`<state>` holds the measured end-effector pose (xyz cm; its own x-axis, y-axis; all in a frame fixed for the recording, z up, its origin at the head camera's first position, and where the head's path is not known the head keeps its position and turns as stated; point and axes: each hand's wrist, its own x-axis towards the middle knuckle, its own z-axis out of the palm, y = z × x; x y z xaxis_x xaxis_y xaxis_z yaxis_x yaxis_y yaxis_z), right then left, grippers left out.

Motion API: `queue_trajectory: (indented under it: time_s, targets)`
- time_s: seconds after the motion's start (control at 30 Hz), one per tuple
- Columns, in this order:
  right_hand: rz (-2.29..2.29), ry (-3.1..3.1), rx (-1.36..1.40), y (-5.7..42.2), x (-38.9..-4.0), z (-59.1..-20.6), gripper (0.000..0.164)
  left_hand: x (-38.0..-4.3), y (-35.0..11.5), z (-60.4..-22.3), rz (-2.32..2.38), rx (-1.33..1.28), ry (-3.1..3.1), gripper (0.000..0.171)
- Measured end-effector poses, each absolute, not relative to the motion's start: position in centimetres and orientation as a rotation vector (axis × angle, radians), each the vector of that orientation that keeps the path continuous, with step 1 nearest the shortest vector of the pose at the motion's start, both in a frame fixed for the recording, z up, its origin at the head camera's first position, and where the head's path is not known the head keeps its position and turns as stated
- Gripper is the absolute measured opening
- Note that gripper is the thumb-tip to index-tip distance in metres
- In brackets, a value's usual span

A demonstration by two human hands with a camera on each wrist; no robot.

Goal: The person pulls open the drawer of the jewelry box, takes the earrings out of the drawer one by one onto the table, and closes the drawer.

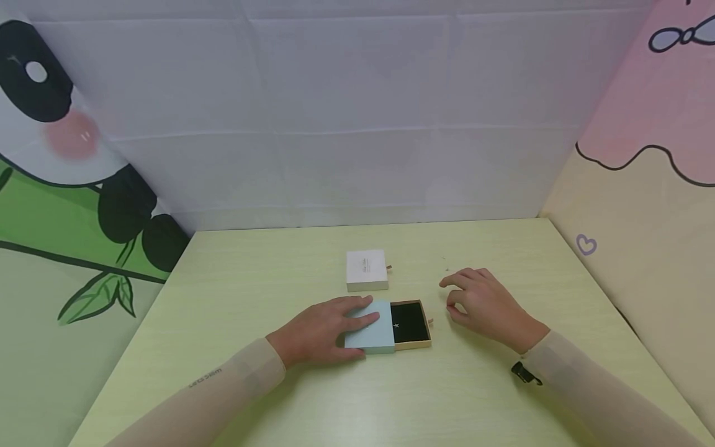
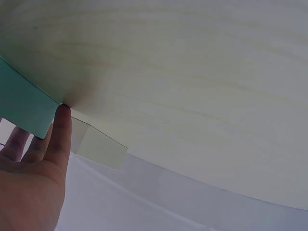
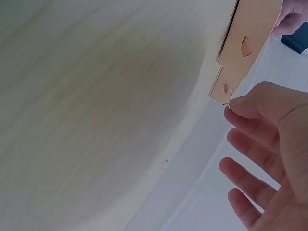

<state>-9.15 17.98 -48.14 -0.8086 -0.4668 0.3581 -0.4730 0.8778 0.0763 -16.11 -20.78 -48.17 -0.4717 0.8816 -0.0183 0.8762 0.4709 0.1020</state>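
In the head view, my left hand [image 1: 329, 329] holds a light blue sliding box [image 1: 371, 338] on the table, thumb along its near side and fingers across the top. Its brown-edged drawer [image 1: 427, 323] is partly pulled out to the right, showing a black insert [image 1: 410, 332] with a tiny star-shaped piece [image 1: 396, 325] on it. My right hand [image 1: 483, 310] is raised to the right of the drawer. Seen from the right wrist, thumb and forefinger pinch a small pale star-shaped piece of jewelry [image 3: 228, 102], with the other fingers spread.
A white box [image 1: 366, 272] with a ribbon tab stands just behind the blue one. Another tiny star-shaped piece [image 3: 166, 160] lies on the pale wood table [image 1: 268, 267], toward the back wall. A black clip [image 1: 525, 372] is by the right cuff.
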Motion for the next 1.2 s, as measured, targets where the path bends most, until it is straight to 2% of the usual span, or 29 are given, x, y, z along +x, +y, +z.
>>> queue_trajectory:
  time_s: [1.2]
  targets:
    - [0.014, -2.692, 0.687, 18.13, -9.16, -48.57, 0.015, -16.32, -20.83, -48.55, 0.110, 1.580, 2.641, 0.076]
